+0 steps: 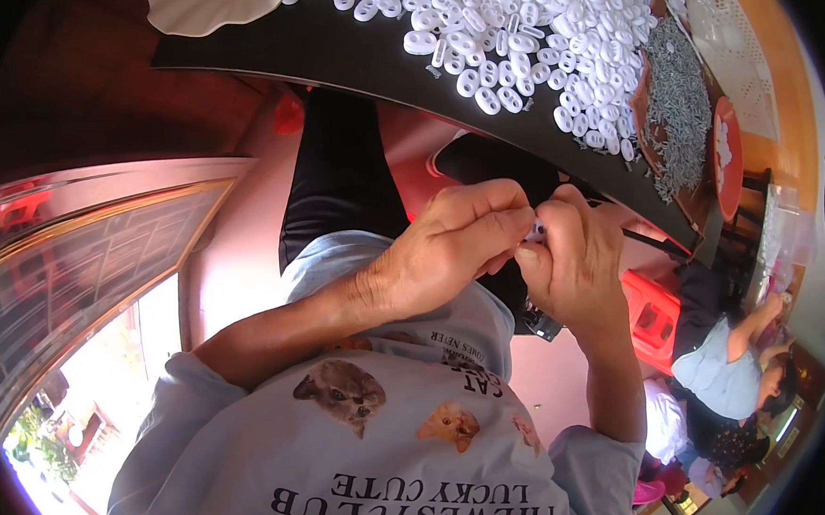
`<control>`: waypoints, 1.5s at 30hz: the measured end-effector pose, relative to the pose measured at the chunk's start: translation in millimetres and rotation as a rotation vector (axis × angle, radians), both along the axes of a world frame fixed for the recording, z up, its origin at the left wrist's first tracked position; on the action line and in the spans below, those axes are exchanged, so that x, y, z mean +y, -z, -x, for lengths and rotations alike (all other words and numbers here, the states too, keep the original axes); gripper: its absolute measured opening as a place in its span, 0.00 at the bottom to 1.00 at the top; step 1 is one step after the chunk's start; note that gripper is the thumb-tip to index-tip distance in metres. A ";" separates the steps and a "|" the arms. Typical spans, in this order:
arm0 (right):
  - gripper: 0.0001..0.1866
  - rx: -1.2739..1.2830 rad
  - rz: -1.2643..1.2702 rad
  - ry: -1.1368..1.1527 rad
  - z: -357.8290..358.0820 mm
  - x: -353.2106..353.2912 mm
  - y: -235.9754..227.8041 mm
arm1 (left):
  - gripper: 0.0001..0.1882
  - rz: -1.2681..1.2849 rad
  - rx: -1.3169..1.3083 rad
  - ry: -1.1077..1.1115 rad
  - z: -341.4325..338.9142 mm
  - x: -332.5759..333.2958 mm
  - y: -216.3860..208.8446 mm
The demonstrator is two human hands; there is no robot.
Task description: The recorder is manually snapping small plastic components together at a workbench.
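Note:
Above my lap, in front of my shirt, my two hands meet fingertip to fingertip. My right hand (577,252) pinches a small white oval plastic piece with holes (537,232), mostly covered by the fingers. Against it press the closed thumb and fingers of my left hand (463,235); whatever they hold is hidden. Beyond the hands, a large heap of similar white two-holed oval pieces (512,39) is spread over the dark table (316,65). To its right lies a pile of small grey screws (677,109).
A cream scalloped dish (213,7) rests at the table's far left. At the right edge is a red dish (728,158) with white bits in it. The near table edge runs just beyond my hands. A red plastic stool (650,318) and other people (722,371) are at the right.

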State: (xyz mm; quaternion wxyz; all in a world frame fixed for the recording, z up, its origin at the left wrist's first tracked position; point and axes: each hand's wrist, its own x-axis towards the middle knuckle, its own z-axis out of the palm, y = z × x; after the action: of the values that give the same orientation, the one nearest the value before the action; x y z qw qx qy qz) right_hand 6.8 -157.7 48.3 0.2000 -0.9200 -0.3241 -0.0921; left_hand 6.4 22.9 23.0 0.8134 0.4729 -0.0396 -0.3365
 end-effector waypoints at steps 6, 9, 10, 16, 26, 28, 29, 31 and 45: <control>0.19 -0.059 -0.049 -0.045 6.5 -1.4 3.4 | 0.11 -0.083 -0.020 0.051 10.1 -0.7 -13.4; 0.19 0.144 -0.234 -0.098 7.0 -2.1 4.6 | 0.11 -0.095 -0.029 0.029 14.7 -3.6 -13.5; 0.19 0.143 -0.231 -0.096 6.2 -1.8 3.1 | 0.11 -0.092 -0.060 0.008 14.3 -5.0 -15.6; 0.17 0.128 -0.327 -0.131 2.9 0.5 6.3 | 0.13 -0.056 -0.016 -0.063 14.7 -9.5 -24.6; 0.18 0.068 -0.222 -0.122 2.1 -5.2 12.8 | 0.12 -0.009 -0.043 -0.025 9.8 -1.9 -9.7; 0.18 0.054 -0.211 -0.134 2.4 -6.4 11.4 | 0.12 -0.031 -0.111 -0.014 7.0 1.1 -4.1; 0.17 0.084 -0.221 -0.136 4.1 -6.0 8.2 | 0.11 -0.053 -0.176 0.000 6.0 3.2 -2.3; 0.15 0.112 -0.232 -0.142 5.0 -6.6 2.4 | 0.11 -0.052 -0.215 0.007 2.4 7.7 0.1; 0.07 0.450 -0.480 -0.048 17.6 -4.4 -10.0 | 0.11 -0.059 -0.425 -0.070 -4.2 7.2 1.0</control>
State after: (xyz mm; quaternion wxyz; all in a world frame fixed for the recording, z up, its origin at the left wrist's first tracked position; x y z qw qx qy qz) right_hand -10.8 -162.1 58.3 0.4798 -0.8360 -0.2624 0.0443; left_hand 10.6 30.1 22.0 0.7838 0.5578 -0.1840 -0.2016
